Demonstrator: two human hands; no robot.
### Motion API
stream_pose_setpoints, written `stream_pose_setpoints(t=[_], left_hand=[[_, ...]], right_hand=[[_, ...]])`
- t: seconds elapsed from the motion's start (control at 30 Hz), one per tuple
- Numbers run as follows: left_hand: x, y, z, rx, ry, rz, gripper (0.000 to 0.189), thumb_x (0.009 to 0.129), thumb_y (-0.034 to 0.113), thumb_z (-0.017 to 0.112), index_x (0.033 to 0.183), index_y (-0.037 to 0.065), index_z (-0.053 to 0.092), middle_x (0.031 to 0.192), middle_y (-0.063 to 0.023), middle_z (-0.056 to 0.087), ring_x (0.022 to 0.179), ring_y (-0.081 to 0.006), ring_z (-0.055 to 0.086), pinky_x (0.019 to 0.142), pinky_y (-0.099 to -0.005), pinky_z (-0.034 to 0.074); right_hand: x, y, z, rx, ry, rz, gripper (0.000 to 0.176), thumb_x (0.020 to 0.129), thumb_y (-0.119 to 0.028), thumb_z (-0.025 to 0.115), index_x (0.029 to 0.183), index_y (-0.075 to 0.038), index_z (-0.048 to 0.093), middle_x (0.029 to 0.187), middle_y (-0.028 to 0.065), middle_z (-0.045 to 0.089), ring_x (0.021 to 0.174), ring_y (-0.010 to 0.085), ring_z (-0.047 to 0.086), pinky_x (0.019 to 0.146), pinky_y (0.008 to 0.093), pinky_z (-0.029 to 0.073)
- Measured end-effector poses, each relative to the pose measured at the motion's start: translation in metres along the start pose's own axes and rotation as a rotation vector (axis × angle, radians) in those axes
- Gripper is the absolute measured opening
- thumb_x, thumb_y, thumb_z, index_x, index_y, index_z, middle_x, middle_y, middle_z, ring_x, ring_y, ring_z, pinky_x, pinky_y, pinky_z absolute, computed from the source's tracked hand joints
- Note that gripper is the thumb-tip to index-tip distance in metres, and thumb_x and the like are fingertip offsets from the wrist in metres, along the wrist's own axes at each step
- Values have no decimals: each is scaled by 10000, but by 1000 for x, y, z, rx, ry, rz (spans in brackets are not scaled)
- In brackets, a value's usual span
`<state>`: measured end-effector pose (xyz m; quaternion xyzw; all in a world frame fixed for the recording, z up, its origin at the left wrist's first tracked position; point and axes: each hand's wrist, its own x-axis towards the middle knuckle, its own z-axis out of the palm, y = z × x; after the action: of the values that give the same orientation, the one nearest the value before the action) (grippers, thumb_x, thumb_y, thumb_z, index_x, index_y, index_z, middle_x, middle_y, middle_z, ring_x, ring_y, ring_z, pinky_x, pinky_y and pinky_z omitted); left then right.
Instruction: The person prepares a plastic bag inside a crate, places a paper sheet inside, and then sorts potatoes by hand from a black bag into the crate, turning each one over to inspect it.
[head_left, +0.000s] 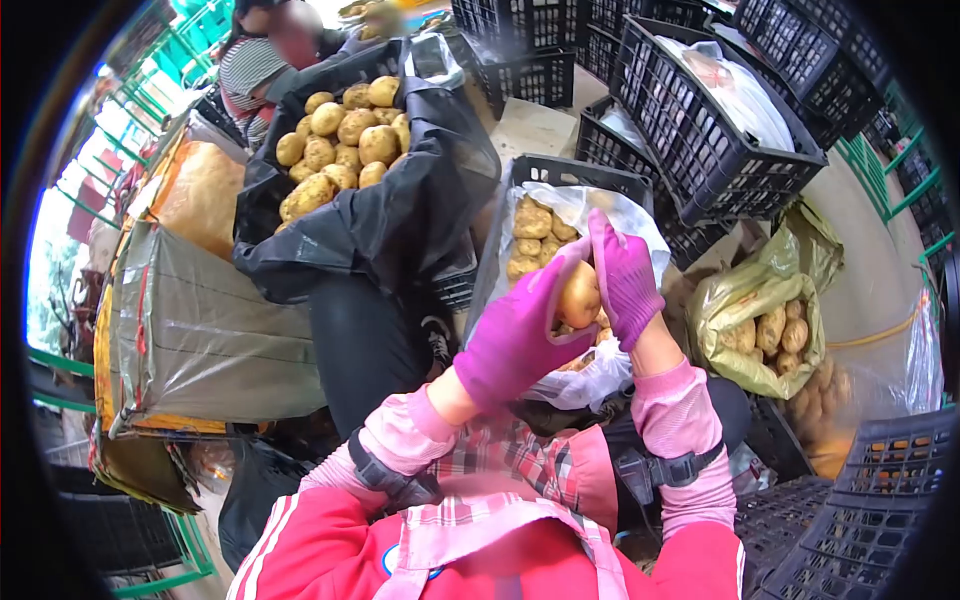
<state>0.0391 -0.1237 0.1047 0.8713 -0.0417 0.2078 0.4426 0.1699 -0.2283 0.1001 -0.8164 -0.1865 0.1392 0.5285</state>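
Between my two purple-gloved hands is a yellow-brown potato (579,297). My left hand (518,335) wraps it from the left, thumb below and fingers above. From the right, my right hand (626,280) presses against it with its fingers close together, pointing up; its thumb is hard to make out. Under the hands stands a black crate (490,255) lined with a white plastic bag (640,235), holding several potatoes (537,228), partly hidden by my hands.
A crate lined with black plastic (385,235) at upper left is heaped with potatoes (350,140). Behind it sits another person (255,70). Black crates (690,130) are stacked at upper right. A yellow-green bag of potatoes (715,350) stands to the right, a covered bundle (210,330) to the left.
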Motion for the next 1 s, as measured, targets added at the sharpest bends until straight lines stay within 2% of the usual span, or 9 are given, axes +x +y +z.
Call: stream_pose_setpoints(t=[0.13,0.27,0.33,0.37,0.4,0.53,0.6,0.83,1.0], left_hand=[[2,10,-20,-327,-42,-141,825,778,136,811,1470,68,367,1294,-161,586,1172,-232,626,921,-334,538],[5,-2,-21,-264,87,-197,784,765,55,789,1448,41,405,1300,-121,579,1155,-147,583,972,-309,492],[-2,-15,-14,-104,3,-265,788,774,43,789,1458,63,398,1272,-134,599,1135,-166,599,914,-305,523],[-4,-17,-9,-123,105,-80,814,775,59,798,1476,79,387,1261,-136,598,1141,-151,589,907,-299,525],[-9,-13,-11,-235,58,-167,823,779,53,794,1488,81,377,1300,-116,567,1175,-139,557,937,-301,509],[0,7,-45,-557,1,-203,816,772,-6,767,1485,44,374,1389,-92,475,1240,-151,508,999,-315,475],[19,-3,-89,-220,264,-76,741,784,41,743,1444,16,408,1300,-99,535,1188,-154,540,1023,-318,451],[97,-111,-224,701,171,-141,747,746,89,698,1443,82,430,1332,-226,547,1265,-365,527,1059,-407,435],[139,-199,-211,913,-397,-221,713,793,256,749,1426,84,470,1367,-215,535,1287,-374,500,1107,-415,380]], right_hand=[[7,18,11,353,120,52,518,1001,-469,525,826,-15,703,686,66,660,571,198,599,622,336,490],[-11,-12,3,560,-212,-167,489,993,-470,552,1120,-12,663,941,78,680,862,192,645,828,296,513],[-6,21,17,-105,-68,-603,412,1008,-371,542,1193,-16,635,1135,166,670,1028,329,641,889,374,506],[-7,16,16,-182,-94,-482,344,994,-289,559,1194,-18,629,1040,190,684,963,346,664,844,405,524],[9,48,21,-503,229,-1006,289,981,-248,565,1155,-27,632,872,164,690,795,309,689,729,412,548],[7,32,16,-21,32,-438,275,996,-244,563,1017,9,667,791,79,692,629,170,645,589,263,514],[-10,-10,14,486,-161,77,303,1006,-258,551,989,12,687,812,48,702,663,113,640,598,237,498],[-4,-7,-2,410,-10,-127,266,989,-209,558,1076,9,684,896,70,718,756,116,667,690,227,512],[9,-1,-10,445,37,-132,278,991,-227,566,1094,6,677,903,66,717,758,111,668,691,223,513]])
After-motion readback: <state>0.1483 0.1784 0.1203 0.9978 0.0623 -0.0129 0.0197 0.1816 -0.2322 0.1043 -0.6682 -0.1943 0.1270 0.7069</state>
